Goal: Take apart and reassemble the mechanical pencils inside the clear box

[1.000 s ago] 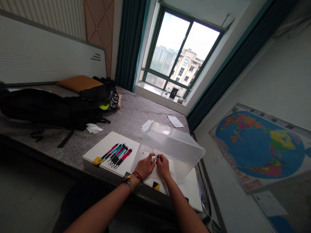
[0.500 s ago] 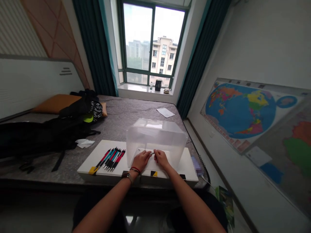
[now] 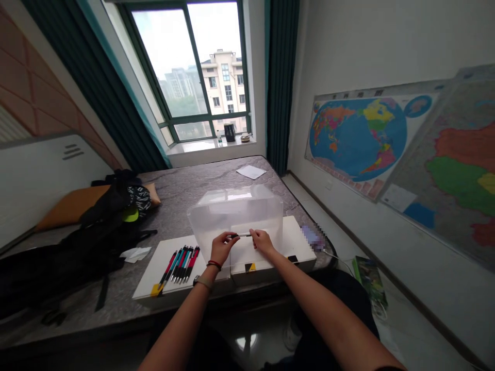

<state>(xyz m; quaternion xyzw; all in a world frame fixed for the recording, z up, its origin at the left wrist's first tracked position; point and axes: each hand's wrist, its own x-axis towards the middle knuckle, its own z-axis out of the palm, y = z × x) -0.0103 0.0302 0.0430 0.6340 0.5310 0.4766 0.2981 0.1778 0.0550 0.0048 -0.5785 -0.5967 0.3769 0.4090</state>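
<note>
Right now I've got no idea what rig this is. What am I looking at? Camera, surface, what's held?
No machine here: it's a person working with two bare hands. Every picture comes from one camera worn on the head, looking forward and down.

On the grey surface sit two white boxes side by side. A row of pens lies on the left one. A translucent bin appears tipped on its side, opening toward the person. Dark bags and cloth lie to the left.

The left hand and right hand hold opposite ends of a slim white-and-black pen-like piece.
</note>
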